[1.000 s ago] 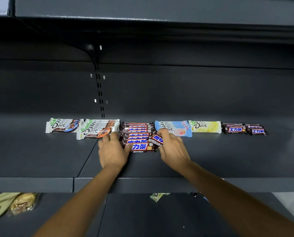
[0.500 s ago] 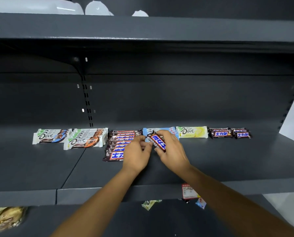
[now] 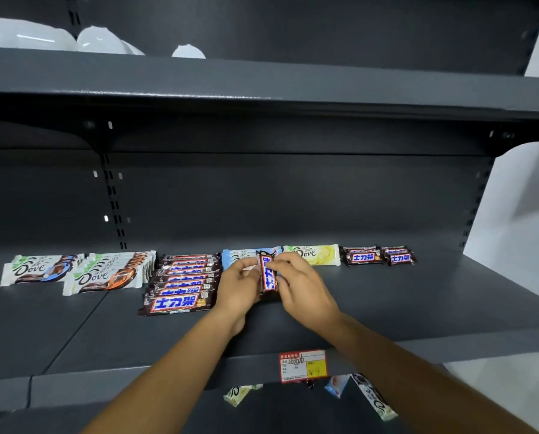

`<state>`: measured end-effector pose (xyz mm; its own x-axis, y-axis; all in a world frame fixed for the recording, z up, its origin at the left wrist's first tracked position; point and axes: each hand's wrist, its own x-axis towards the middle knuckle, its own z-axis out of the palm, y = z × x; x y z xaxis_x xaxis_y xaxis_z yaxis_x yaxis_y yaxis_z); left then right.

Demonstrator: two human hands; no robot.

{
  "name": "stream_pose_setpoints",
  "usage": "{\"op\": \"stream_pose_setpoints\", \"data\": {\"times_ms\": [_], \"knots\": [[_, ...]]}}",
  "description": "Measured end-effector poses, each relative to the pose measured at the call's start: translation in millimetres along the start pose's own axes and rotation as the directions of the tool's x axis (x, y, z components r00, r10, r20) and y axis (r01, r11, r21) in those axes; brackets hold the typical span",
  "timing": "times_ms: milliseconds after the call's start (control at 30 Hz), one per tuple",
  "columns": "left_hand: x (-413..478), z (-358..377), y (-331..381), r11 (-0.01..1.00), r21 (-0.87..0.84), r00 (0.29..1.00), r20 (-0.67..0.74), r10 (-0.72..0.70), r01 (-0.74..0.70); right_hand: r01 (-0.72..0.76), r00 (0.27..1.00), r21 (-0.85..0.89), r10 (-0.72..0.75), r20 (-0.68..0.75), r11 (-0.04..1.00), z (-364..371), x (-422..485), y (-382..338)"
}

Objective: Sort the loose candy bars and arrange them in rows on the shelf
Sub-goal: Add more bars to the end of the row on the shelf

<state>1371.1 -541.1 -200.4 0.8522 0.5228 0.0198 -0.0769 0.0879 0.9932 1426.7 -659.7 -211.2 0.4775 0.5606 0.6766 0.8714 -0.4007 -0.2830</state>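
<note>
"Dove" on the white wrappers (image 3: 103,278), "士力架" on the stacked brown bars (image 3: 175,303).

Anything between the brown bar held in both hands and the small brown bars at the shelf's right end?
Only the pale yellow Dove bar, at the back between them; the dark grey metal shelf in front of it is bare.

One head-worn camera (wide-angle, its lines bowing at the edges) faces the shelf (image 3: 418,308) from near, looking forward and slightly down onto its top. The upper board (image 3: 261,79) spans the frame above the shelf; a price tag (image 3: 302,366) on the shelf's front lip sits low.
</note>
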Motion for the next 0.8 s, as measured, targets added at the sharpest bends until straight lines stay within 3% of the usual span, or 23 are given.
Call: {"op": "stream_pose_setpoints", "data": {"times_ms": [167,333,500,800], "knots": [[-5.6,1.6,2.5,1.000,-0.008,0.998,0.066,-0.001,0.002,0.008,1.000,-0.127,-0.008,0.000,0.992,-9.1,-7.8,1.7],[-9.0,10.8,-3.8,1.000,0.027,0.995,0.096,-0.015,0.013,0.114,0.993,-0.308,-0.120,0.000,0.944,-22.1,-20.3,5.5],[-12.4,22.3,-16.7,0.998,0.029,0.995,0.086,-0.055,0.053,0.097,0.995,-0.352,-0.096,0.021,0.931,-28.5,-37.2,13.6],[2.3,87.0,-24.3,0.989,0.145,0.992,0.129,0.007,-0.026,-0.007,1.000,-0.348,0.013,0.016,0.938,-60.2,-47.0,77.2]]}}
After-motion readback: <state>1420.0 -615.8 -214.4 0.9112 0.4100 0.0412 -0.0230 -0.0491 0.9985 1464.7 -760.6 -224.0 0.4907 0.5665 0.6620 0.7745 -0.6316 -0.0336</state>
